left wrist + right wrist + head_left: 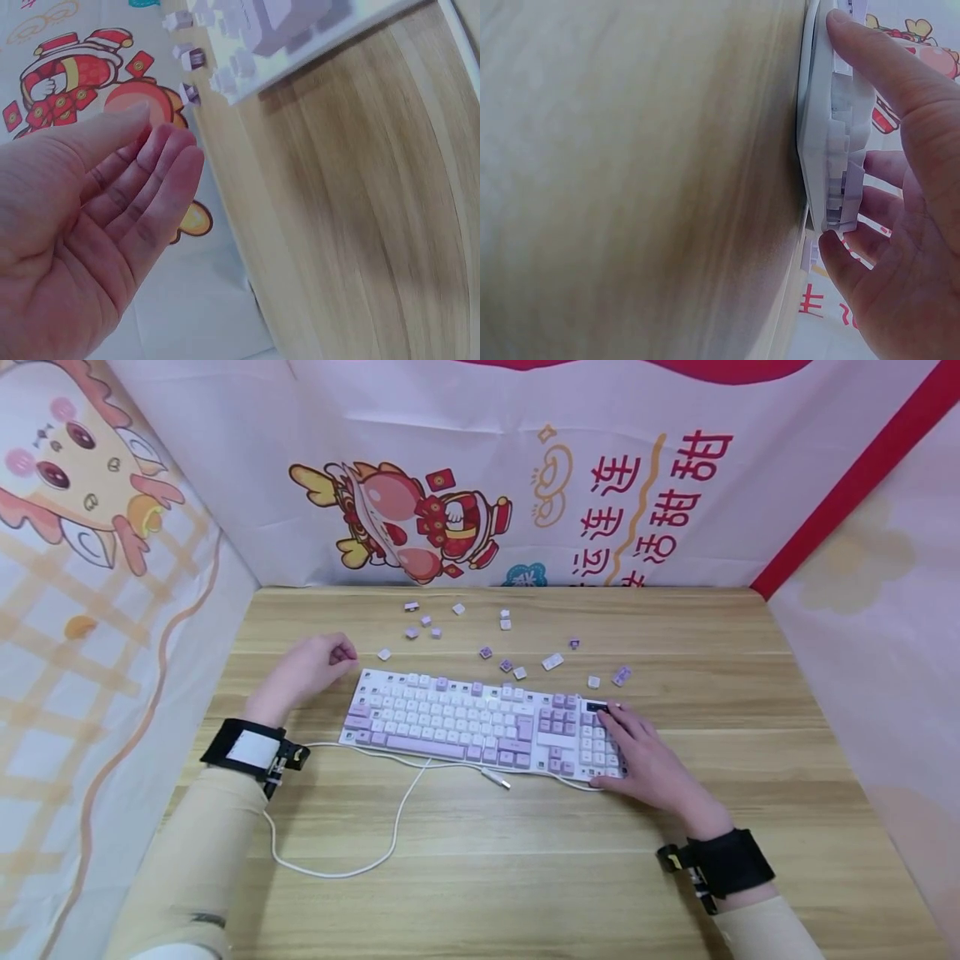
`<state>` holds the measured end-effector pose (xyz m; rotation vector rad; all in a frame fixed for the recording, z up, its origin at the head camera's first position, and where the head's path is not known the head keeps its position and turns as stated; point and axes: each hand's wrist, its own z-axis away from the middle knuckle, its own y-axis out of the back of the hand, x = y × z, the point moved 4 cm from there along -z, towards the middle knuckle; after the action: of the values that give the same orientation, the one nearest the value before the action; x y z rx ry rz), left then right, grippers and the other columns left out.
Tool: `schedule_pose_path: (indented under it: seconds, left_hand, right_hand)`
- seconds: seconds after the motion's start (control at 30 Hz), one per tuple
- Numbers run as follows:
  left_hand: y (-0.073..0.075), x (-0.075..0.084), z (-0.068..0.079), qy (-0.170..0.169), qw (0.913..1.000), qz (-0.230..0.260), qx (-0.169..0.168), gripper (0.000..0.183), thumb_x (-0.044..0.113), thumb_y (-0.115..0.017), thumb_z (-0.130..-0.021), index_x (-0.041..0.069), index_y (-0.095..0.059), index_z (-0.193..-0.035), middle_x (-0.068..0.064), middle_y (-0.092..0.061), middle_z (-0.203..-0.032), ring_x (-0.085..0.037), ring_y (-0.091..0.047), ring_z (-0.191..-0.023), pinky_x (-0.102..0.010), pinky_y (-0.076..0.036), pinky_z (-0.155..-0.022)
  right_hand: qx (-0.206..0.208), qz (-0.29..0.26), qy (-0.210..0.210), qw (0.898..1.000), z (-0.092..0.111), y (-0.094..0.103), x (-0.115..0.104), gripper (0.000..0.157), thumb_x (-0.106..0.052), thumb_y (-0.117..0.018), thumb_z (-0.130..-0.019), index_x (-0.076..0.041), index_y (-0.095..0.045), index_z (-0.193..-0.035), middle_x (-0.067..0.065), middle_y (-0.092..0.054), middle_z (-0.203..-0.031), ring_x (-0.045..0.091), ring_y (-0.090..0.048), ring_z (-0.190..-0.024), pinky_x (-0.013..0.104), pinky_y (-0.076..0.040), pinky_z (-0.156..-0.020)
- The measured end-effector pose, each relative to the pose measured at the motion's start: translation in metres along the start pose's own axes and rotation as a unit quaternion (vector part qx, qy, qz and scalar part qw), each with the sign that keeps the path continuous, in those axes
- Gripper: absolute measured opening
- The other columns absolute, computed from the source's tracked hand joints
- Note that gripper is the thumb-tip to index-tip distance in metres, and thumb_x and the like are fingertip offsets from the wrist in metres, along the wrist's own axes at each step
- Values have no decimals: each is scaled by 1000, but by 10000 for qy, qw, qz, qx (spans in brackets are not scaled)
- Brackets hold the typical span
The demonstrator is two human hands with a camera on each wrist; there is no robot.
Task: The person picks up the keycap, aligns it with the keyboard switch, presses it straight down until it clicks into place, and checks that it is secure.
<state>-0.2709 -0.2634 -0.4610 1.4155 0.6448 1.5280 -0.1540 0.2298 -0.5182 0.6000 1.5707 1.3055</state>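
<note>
A white and lilac keyboard (pixel 442 714) lies on the wooden table, with bare switches showing in places, mostly along its left end and top row. My right hand (pixel 648 764) grips the keyboard's right end, thumb at the near edge and fingers spread toward the far corner. In the right wrist view, that thumb (pixel 877 56) lies along the keyboard's edge (pixel 821 142). Just off the far left corner, my left hand (pixel 307 668) hovers with loosely bent fingers. The left wrist view shows nothing between the left thumb and fingertips (pixel 191 161). Nearest to it is a white keycap (pixel 384 655).
Several loose white and lilac keycaps (pixel 552 662) are scattered behind the keyboard. A white cable (pixel 397 827) loops in front of it, its USB plug (pixel 495 778) near the middle. Printed cloth (pixel 420 410) walls in the table (pixel 487 885) at the back and sides.
</note>
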Motion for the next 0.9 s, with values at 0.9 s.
schedule_pose_path:
  seconds: [0.9]
  left_hand:
    - [-38, 38, -47, -218, 9902, -1351, 261, 24, 12, -68, -92, 4, -65, -115, -20, -64, -119, -35, -63, -108, -50, -53, -92]
  right_hand:
    - [-4, -89, -13, 10000, 2, 1, 0, 107, -50, -83, -76, -4, -29, -156, 23, -24, -163, 45, -22, -150, 61, -32, -117]
